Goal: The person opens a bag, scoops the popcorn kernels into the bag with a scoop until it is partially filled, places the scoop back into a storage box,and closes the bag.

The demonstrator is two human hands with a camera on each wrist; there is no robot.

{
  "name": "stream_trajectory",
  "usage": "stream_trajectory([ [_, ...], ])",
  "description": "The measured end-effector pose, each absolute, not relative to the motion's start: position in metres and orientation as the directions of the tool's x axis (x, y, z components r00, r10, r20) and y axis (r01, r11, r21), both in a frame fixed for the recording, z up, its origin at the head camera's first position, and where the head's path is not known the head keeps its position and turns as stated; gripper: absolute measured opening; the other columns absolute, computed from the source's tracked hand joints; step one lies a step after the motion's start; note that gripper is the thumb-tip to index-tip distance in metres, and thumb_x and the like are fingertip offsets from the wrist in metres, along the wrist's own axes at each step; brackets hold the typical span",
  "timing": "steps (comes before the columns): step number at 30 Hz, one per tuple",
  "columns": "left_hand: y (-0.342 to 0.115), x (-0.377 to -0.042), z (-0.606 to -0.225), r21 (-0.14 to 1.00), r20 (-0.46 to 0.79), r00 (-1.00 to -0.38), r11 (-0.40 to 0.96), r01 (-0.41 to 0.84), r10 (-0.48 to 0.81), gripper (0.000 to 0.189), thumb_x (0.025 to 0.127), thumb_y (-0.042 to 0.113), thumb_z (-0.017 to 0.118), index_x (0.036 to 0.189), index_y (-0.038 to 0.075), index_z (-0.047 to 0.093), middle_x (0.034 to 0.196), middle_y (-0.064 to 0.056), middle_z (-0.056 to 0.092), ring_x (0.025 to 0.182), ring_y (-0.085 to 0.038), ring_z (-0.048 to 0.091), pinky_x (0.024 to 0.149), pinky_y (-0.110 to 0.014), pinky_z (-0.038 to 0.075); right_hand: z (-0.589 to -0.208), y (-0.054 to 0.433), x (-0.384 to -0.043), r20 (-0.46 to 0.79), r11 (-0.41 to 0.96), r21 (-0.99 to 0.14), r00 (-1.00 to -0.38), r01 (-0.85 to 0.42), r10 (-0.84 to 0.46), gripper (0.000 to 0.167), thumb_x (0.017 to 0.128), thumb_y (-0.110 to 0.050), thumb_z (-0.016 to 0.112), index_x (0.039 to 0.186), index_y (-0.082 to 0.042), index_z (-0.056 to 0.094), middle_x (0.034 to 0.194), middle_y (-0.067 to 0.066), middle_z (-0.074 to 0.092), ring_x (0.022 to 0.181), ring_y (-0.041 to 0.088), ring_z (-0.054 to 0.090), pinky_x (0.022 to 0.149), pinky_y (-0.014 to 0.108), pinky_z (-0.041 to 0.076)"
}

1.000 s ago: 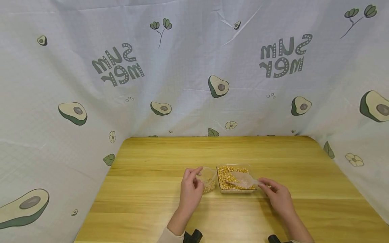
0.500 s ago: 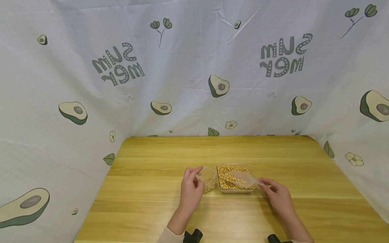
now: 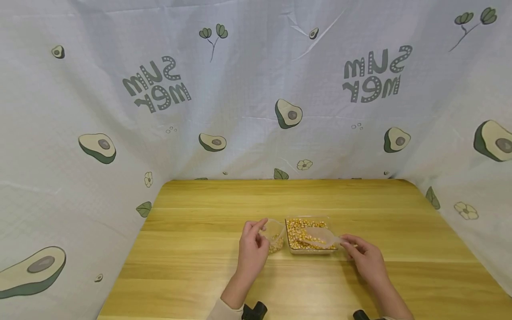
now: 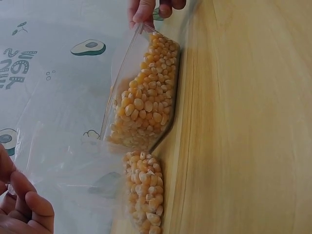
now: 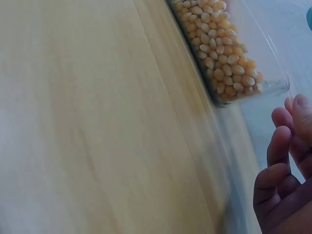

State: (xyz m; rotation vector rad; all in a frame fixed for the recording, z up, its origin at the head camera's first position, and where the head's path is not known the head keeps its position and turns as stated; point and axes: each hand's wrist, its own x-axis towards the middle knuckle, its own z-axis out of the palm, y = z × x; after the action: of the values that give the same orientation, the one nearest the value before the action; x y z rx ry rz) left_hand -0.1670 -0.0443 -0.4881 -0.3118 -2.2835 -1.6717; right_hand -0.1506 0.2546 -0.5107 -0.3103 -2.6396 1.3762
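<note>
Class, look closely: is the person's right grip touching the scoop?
Touching. The head view shows the right grip pinching the end of the handle of the scoop between thumb and fingers.

Soft, diffuse light, with a dimmer right wrist view.
In the head view, pale glare lies on the wooden surface at lower centre, a soft shadow falls beside the right hand, and the avocado print at lower left looks stretched; faint highlights streak the left wrist view's plastic bag.
</note>
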Motion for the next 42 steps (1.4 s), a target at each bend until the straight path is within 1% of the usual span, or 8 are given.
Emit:
stream_trajectory([
  [7, -0.044, -0.166, -0.488, 0.89, 0.363, -0.932, 0.295, 0.348, 0.006, 0.049, 0.084, -0.017, 0.05, 0.129, -0.003, 0.063, 0.103, -0.01, 0.054, 0.062, -0.001, 0.033, 0.056, -0.014, 0.034, -0.505, 0.256, -0.148, 0.061, 0.542, -0.836, -0.969, 0.081, 0.239, 0.031, 0.098, -0.026, 0.063, 0.119, -0.005, 0.069, 0.071, 0.004, 0.063, 0.063, 0.009, 0.053, 0.051, 0.025, 0.04],
  [13, -0.044, -0.166, -0.487, 0.905, 0.335, -0.942, 0.278, 0.323, 0.002, 0.05, 0.085, -0.017, 0.05, 0.13, -0.001, 0.063, 0.104, -0.01, 0.054, 0.063, -0.002, 0.033, 0.057, -0.014, 0.034, -0.491, 0.25, -0.146, 0.075, 0.518, -0.853, -0.966, 0.066, 0.248, 0.032, 0.099, -0.03, 0.061, 0.12, -0.006, 0.068, 0.073, 0.001, 0.061, 0.058, 0.009, 0.046, 0.047, 0.026, 0.038],
  [16, -0.044, -0.166, -0.487, 0.905, 0.336, -0.942, 0.275, 0.324, 0.007, 0.049, 0.085, -0.017, 0.05, 0.13, -0.002, 0.063, 0.104, -0.01, 0.053, 0.063, -0.002, 0.033, 0.057, -0.014, 0.033, -0.484, 0.246, -0.146, 0.083, 0.502, -0.863, -0.963, 0.06, 0.258, 0.033, 0.099, -0.029, 0.061, 0.121, -0.006, 0.068, 0.074, -0.001, 0.062, 0.06, 0.01, 0.048, 0.048, 0.026, 0.038],
  [22, -0.042, -0.165, -0.488, 0.901, 0.342, -0.94, 0.28, 0.331, 0.012, 0.051, 0.085, -0.017, 0.051, 0.132, -0.002, 0.061, 0.105, -0.011, 0.053, 0.062, -0.001, 0.033, 0.057, -0.014, 0.033, -0.471, 0.237, -0.143, 0.097, 0.464, -0.885, -0.962, 0.033, 0.254, 0.035, 0.099, -0.029, 0.061, 0.124, -0.004, 0.066, 0.076, -0.015, 0.062, 0.067, 0.013, 0.053, 0.051, 0.027, 0.04],
  [26, -0.042, -0.165, -0.488, 0.904, 0.337, -0.941, 0.275, 0.327, 0.011, 0.052, 0.084, -0.018, 0.051, 0.133, -0.003, 0.06, 0.105, -0.01, 0.052, 0.062, -0.001, 0.033, 0.056, -0.013, 0.033, -0.463, 0.231, -0.142, 0.108, 0.422, -0.906, -0.964, 0.005, 0.245, 0.033, 0.099, -0.026, 0.061, 0.121, -0.003, 0.067, 0.078, -0.019, 0.061, 0.069, 0.009, 0.054, 0.053, 0.027, 0.042],
  [31, -0.04, -0.165, -0.487, 0.902, 0.345, -0.939, 0.272, 0.336, 0.015, 0.052, 0.084, -0.017, 0.051, 0.133, -0.004, 0.059, 0.106, -0.01, 0.052, 0.061, -0.001, 0.033, 0.055, -0.014, 0.034, -0.456, 0.222, -0.142, 0.13, 0.403, -0.915, -0.966, -0.029, 0.225, 0.03, 0.098, -0.022, 0.063, 0.119, -0.001, 0.067, 0.078, -0.019, 0.061, 0.067, 0.005, 0.053, 0.051, 0.026, 0.041],
  [38, -0.04, -0.163, -0.486, 0.898, 0.346, -0.937, 0.275, 0.343, 0.042, 0.052, 0.086, -0.014, 0.052, 0.136, -0.003, 0.057, 0.109, -0.014, 0.052, 0.061, 0.0, 0.03, 0.055, -0.013, 0.033, -0.451, 0.212, -0.144, 0.166, 0.435, -0.898, -0.969, -0.071, 0.183, 0.025, 0.097, -0.019, 0.064, 0.116, -0.004, 0.068, 0.077, -0.016, 0.06, 0.065, 0.008, 0.052, 0.049, 0.026, 0.04],
  [42, -0.041, -0.162, -0.485, 0.903, 0.336, -0.941, 0.271, 0.335, 0.044, 0.052, 0.086, -0.013, 0.052, 0.136, -0.002, 0.058, 0.109, -0.012, 0.052, 0.062, 0.0, 0.031, 0.056, -0.013, 0.033, -0.452, 0.208, -0.145, 0.179, 0.45, -0.889, -0.968, -0.083, 0.175, 0.023, 0.097, -0.02, 0.064, 0.115, -0.005, 0.069, 0.075, -0.014, 0.06, 0.064, 0.011, 0.052, 0.047, 0.026, 0.039],
])
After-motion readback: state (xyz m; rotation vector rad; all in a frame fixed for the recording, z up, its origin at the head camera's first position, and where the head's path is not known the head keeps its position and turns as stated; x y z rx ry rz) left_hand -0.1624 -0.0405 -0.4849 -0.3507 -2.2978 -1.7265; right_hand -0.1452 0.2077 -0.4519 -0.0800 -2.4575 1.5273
